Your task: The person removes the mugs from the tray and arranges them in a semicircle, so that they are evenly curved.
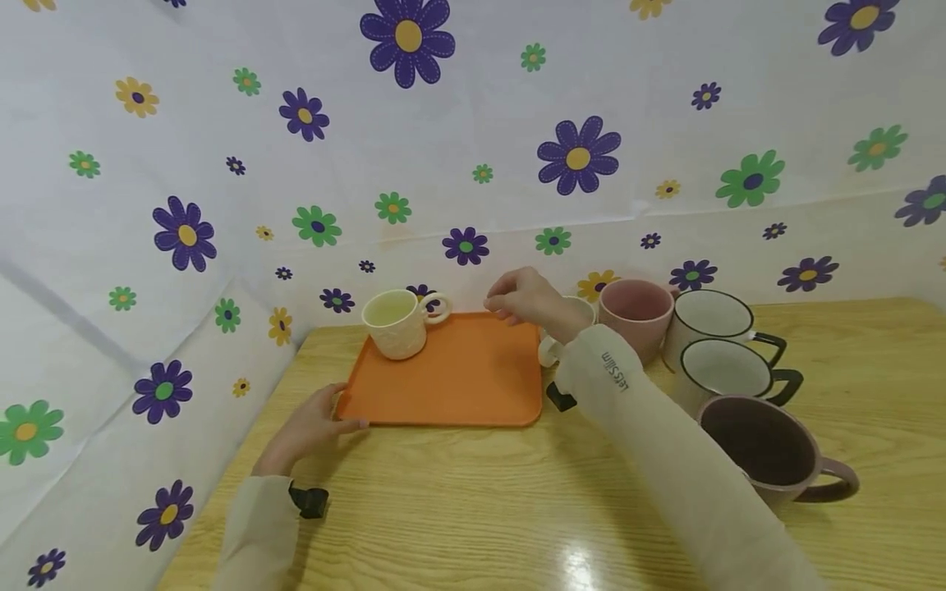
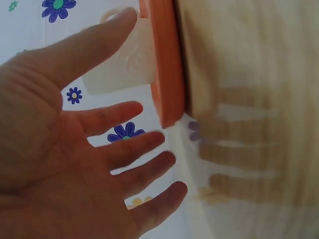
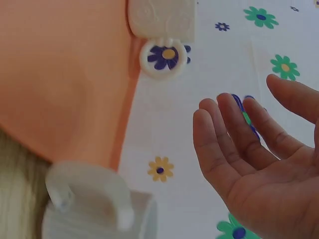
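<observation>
An orange tray (image 1: 466,386) lies on the wooden table, with a cream mug (image 1: 395,335) upright at its back left corner, handle toward the right. My left hand (image 1: 310,423) is at the tray's front left corner, fingers spread and thumb close to the front edge. In the left wrist view its palm holds nothing. Above the tray's back right part hovers my right hand (image 1: 528,297), fingers loosely bent and nothing in them. A white mug (image 3: 99,214) with ridged sides stands beside the tray's right edge; in the head view the right wrist partly hides it.
Right of the tray stand a pink mug (image 1: 637,316), two white mugs with dark rims, one behind (image 1: 683,336) and one in front (image 1: 698,382), and a mauve mug (image 1: 801,464) nearest me. A flower-printed cloth (image 1: 473,107) hangs behind and along the left side.
</observation>
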`<move>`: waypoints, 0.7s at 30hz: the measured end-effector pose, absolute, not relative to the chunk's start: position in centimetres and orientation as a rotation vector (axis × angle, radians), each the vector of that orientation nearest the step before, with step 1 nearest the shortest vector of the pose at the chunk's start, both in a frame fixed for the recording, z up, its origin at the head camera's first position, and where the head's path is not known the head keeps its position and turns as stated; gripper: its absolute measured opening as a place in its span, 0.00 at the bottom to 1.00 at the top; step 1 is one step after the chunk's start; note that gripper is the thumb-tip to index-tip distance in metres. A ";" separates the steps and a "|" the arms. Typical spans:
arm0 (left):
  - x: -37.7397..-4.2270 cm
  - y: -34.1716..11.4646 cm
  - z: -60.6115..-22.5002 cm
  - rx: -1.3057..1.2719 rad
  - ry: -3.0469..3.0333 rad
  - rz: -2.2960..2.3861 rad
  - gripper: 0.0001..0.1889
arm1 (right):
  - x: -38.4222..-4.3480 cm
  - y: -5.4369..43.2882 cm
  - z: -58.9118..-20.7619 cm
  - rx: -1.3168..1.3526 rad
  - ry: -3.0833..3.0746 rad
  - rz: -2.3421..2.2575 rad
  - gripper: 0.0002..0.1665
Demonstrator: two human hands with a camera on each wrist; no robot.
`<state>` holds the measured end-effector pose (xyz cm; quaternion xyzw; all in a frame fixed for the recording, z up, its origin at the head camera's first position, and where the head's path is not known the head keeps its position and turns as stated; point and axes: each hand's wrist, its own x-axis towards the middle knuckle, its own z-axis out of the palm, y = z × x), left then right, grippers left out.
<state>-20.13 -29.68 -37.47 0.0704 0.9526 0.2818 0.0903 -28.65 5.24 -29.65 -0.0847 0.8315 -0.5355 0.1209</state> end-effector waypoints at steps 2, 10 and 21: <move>-20.0 -29.8 -37.8 0.185 2.800 0.844 0.45 | -28.7 4.6 -30.1 -0.250 2.414 -1.575 0.18; -19.9 -29.7 -38.0 0.122 2.782 0.859 0.43 | -29.0 1.7 -32.0 -0.287 2.290 -1.678 0.19; -20.1 -29.5 -38.0 0.121 2.838 0.813 0.38 | -29.3 -1.3 -34.6 -0.357 2.171 -1.715 0.25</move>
